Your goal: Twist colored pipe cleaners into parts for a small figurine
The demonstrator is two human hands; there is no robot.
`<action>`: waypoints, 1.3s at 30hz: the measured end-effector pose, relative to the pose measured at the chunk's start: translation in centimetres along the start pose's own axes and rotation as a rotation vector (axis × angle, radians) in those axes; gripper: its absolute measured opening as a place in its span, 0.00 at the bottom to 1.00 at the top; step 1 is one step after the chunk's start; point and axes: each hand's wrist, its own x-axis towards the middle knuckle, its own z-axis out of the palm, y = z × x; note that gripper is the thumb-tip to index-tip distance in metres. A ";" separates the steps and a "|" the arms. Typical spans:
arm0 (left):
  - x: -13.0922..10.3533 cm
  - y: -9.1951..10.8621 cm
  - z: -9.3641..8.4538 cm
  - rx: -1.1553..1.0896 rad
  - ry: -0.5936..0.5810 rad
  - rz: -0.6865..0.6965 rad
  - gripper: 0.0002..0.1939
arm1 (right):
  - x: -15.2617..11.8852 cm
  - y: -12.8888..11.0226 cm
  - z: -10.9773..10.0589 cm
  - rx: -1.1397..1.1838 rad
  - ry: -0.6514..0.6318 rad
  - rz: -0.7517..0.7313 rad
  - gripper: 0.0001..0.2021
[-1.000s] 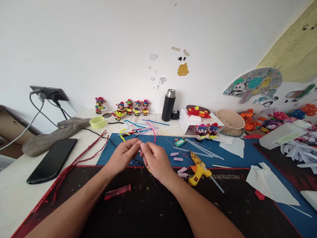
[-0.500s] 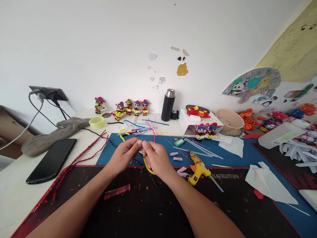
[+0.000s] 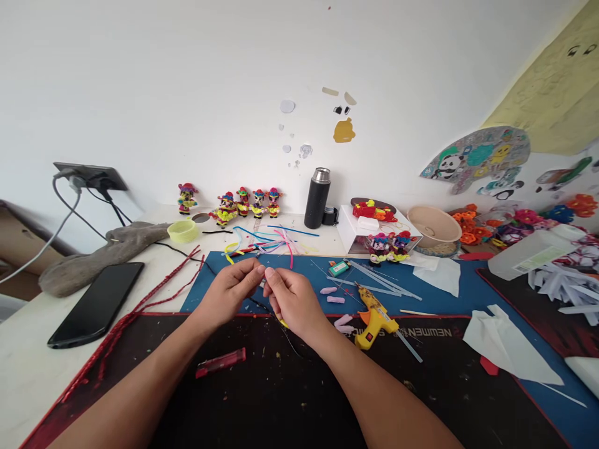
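My left hand [image 3: 236,290] and my right hand [image 3: 296,299] meet above the blue mat, thumbs and fingertips pinched close together. A bit of yellow pipe cleaner [image 3: 283,323] shows under my right hand, its remainder covered by the fingers. What sits between the left fingertips is hidden. Behind the hands lie loose coloured pipe cleaners [image 3: 281,240], pink, blue, white and yellow. Right of them are small pale-pink rolled pieces [image 3: 335,300], a green-and-white small box [image 3: 339,268] and a yellow glue gun [image 3: 374,318].
A red-handled cutter [image 3: 221,363] lies on the black mat [image 3: 262,405]. Red twisted pipe cleaners [image 3: 140,305] and a phone [image 3: 96,305] are at left. Along the wall stand several small figures [image 3: 227,209] and a black thermos [image 3: 317,198]. White paper [image 3: 510,346] lies at right.
My fingertips have shifted slightly left and my right hand has turned a little. The yellow loop under it, plainer before, is now mostly covered.
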 end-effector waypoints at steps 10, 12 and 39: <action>0.0 -0.1 0.1 0.052 -0.006 0.000 0.27 | -0.1 -0.3 0.0 -0.068 0.017 -0.034 0.26; 0.0 0.0 0.1 0.075 0.005 0.015 0.27 | -0.1 -0.3 0.0 -0.060 0.023 -0.032 0.26; -0.4 0.4 -0.1 0.256 0.017 0.164 0.20 | 0.3 0.0 0.0 0.163 -0.011 0.015 0.27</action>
